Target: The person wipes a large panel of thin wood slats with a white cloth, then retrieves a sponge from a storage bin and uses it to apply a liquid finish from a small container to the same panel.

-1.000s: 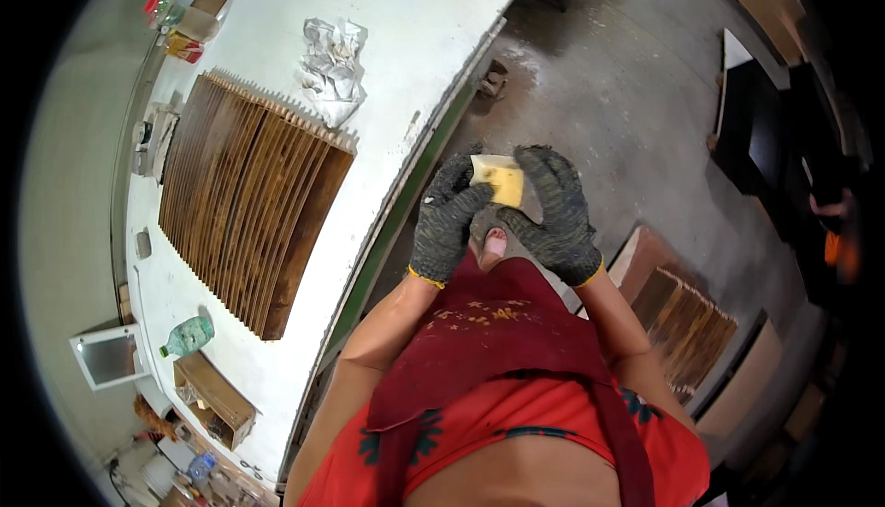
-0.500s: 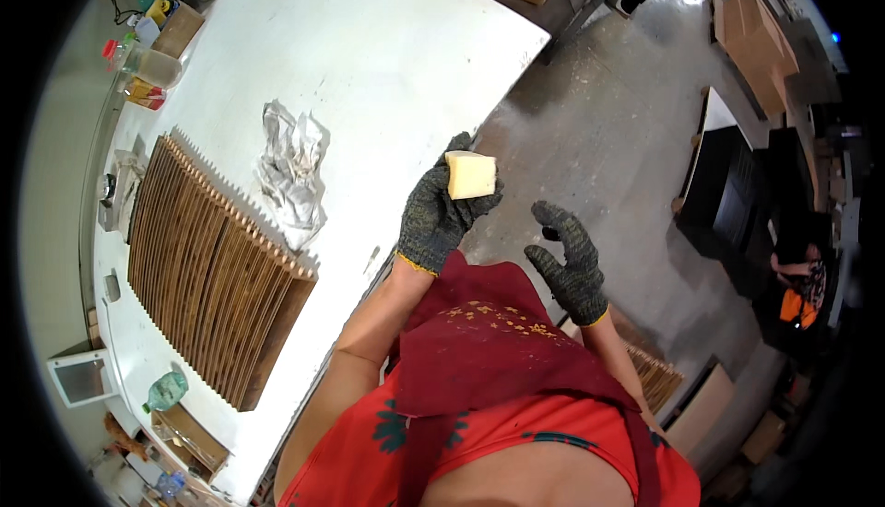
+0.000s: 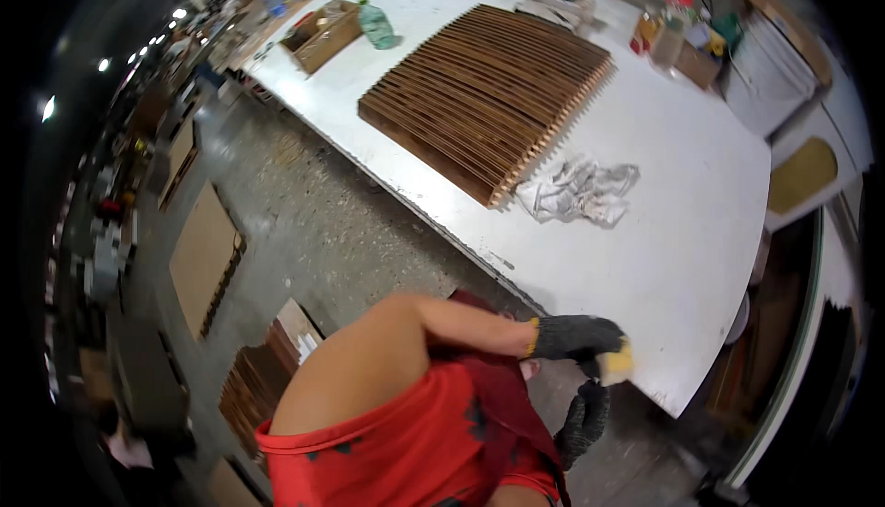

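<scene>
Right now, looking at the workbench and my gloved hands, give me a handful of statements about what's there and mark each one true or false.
1. The left hand holds a yellow sponge at the edge of the white table. True.
2. The right hand rests flat on the slatted wooden panel. False: it hangs below the table edge, far from the panel.
3. A crumpled clear plastic sheet lies on the table beside the panel. True.
4. Both hands are bare. False: both wear dark knit gloves.
5. A green bottle stands on the floor. False: it is on the table, next to an open wooden box.
</scene>
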`<action>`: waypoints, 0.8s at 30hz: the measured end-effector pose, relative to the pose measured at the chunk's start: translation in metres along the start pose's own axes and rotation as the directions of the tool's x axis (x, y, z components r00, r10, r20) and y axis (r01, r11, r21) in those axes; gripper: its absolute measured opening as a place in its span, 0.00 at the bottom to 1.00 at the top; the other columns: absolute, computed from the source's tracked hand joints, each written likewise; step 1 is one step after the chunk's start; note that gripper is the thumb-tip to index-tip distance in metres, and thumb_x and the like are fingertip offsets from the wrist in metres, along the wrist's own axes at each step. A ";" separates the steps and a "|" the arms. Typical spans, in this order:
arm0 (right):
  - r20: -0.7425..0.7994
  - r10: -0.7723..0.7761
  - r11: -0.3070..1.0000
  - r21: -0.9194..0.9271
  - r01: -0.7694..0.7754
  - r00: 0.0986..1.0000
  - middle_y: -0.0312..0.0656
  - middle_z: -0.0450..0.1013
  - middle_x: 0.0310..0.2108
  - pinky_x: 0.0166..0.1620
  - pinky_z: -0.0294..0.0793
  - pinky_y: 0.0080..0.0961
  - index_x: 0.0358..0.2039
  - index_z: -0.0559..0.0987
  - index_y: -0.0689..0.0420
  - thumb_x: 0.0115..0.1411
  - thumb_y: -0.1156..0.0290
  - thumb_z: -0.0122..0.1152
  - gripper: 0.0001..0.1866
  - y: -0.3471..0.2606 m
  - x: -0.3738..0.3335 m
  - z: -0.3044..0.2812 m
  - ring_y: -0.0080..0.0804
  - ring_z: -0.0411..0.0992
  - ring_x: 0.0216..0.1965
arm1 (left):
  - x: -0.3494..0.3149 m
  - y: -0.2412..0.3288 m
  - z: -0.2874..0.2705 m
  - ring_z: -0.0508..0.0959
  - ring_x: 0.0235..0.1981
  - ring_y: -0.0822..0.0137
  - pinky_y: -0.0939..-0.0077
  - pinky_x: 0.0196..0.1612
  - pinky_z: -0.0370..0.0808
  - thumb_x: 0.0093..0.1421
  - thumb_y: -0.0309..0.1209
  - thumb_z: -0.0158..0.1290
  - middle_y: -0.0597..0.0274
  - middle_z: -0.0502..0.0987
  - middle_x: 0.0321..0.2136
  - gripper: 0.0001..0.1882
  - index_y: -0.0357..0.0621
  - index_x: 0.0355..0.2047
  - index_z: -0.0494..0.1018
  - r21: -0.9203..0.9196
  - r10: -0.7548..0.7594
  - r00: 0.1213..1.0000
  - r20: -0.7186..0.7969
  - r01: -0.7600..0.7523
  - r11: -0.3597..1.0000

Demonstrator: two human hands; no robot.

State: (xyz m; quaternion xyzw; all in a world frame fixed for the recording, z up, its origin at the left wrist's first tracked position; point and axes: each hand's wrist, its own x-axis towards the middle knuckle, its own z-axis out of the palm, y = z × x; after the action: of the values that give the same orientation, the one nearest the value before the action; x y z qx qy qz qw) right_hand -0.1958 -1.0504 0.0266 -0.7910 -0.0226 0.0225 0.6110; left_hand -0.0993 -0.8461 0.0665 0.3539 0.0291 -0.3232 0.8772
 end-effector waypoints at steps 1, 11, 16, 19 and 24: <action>0.108 -0.060 0.996 -0.059 0.066 0.992 0.47 0.74 0.47 0.53 0.70 0.34 0.51 0.74 0.65 0.58 0.77 0.57 0.19 -0.005 0.012 -0.008 0.38 0.72 0.48 | -0.017 -0.004 -0.001 0.78 0.41 0.65 0.69 0.41 0.79 0.60 0.35 0.56 0.55 0.75 0.42 0.22 0.38 0.52 0.68 -0.003 0.068 0.994 -0.084 -0.068 0.998; 0.622 -0.079 0.986 0.162 -0.029 0.779 0.44 0.68 0.56 0.53 0.69 0.27 0.62 0.63 0.60 0.53 0.80 0.65 0.36 -0.083 0.068 0.091 0.33 0.69 0.52 | -0.186 -0.022 -0.044 0.77 0.37 0.70 0.75 0.39 0.76 0.58 0.31 0.58 0.62 0.76 0.36 0.16 0.40 0.45 0.71 0.246 0.450 0.679 -0.580 -0.381 0.891; 0.741 -0.402 0.875 0.137 0.465 0.538 0.53 0.66 0.56 0.57 0.67 0.37 0.60 0.64 0.63 0.47 0.66 0.74 0.43 -0.119 0.016 0.240 0.46 0.66 0.56 | -0.281 -0.023 -0.098 0.75 0.39 0.72 0.74 0.43 0.74 0.57 0.28 0.57 0.62 0.76 0.36 0.14 0.40 0.43 0.72 0.371 0.602 0.508 -0.616 -0.487 0.791; 0.835 -0.381 0.844 0.139 0.518 0.397 0.54 0.67 0.55 0.56 0.67 0.38 0.58 0.66 0.62 0.47 0.63 0.74 0.40 -0.148 -0.018 0.324 0.49 0.67 0.56 | -0.352 -0.021 -0.135 0.74 0.41 0.71 0.74 0.47 0.73 0.57 0.27 0.56 0.61 0.77 0.38 0.13 0.39 0.42 0.73 0.417 0.659 0.359 -0.661 -0.554 0.720; 0.863 -0.443 0.776 0.235 0.585 0.241 0.52 0.70 0.48 0.55 0.66 0.40 0.52 0.72 0.59 0.48 0.63 0.70 0.31 -0.186 -0.059 0.451 0.52 0.68 0.50 | -0.472 0.000 -0.180 0.72 0.49 0.67 0.70 0.56 0.68 0.58 0.26 0.56 0.61 0.75 0.44 0.18 0.39 0.49 0.71 0.382 0.636 0.272 -0.722 -0.610 0.694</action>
State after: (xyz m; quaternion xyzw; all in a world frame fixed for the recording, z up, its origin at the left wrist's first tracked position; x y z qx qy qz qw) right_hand -0.2844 -0.5716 0.0936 -0.6431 -0.5971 0.2287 0.4215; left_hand -0.4396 -0.4727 0.0639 0.4547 0.2835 0.2472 0.8074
